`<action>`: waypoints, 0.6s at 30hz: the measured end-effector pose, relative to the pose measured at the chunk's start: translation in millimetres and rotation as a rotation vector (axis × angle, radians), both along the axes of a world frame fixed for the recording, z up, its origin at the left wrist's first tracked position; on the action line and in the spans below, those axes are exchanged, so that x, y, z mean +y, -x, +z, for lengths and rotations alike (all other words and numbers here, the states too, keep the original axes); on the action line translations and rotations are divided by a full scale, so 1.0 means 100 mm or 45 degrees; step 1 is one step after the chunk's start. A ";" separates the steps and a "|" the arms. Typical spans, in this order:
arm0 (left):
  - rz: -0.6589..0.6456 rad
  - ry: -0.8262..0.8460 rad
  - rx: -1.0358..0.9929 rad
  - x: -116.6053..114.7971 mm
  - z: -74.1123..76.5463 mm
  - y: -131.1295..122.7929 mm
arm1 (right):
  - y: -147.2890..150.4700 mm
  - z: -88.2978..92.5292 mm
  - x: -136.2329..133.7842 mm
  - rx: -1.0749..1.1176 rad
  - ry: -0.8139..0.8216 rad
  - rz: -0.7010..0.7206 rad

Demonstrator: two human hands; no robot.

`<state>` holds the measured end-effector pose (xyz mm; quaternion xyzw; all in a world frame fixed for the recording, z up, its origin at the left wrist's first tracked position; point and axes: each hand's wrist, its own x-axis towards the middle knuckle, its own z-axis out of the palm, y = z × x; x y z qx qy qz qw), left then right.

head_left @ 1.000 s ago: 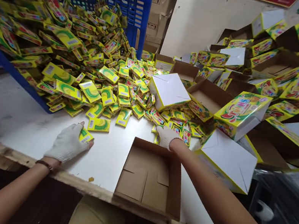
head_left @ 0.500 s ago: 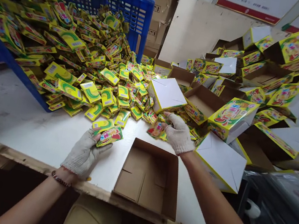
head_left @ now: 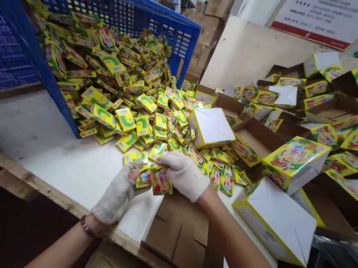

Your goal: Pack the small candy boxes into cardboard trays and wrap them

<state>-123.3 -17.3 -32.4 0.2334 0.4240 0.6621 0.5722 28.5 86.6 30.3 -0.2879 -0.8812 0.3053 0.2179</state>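
Observation:
My left hand, in a white knit glove with bare fingertips, holds a small yellow-green candy box with its printed face up. Right beside it, my gloved right hand grips another small candy box; the two packs meet or overlap between my hands. Just below my right hand sits an open brown cardboard box at the table's front edge, partly covered by my forearm. Loose small candy boxes lie heaped just beyond my hands.
A tipped blue plastic crate at the left spills small boxes onto the white table. Yellow display boxes, some upside down, pile up on the right. Cartons are stacked behind. A wooden strip edges the table.
My right hand has moved left, bringing its small candy box from the pile to the one in my left hand. The camera view has shifted, so the scene sits lower and further right.

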 end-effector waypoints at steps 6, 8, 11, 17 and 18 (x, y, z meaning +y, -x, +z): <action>-0.091 0.032 0.468 -0.24 -0.15 0.30 | 0.54 -0.13 -0.21 -0.401 -0.146 0.093; -0.141 0.033 0.460 -0.25 -0.19 0.48 | 0.57 -0.18 -0.23 -0.553 0.025 0.083; -0.024 0.016 0.683 -0.10 -0.27 0.77 | 0.56 -0.27 -0.20 -0.773 -0.060 0.136; -0.243 -0.104 1.724 0.47 -0.44 1.11 | 0.71 -0.54 -0.18 -0.922 -0.469 0.241; -0.309 -0.107 1.733 0.52 -0.46 1.13 | 0.73 -0.58 -0.18 -0.891 -0.484 0.200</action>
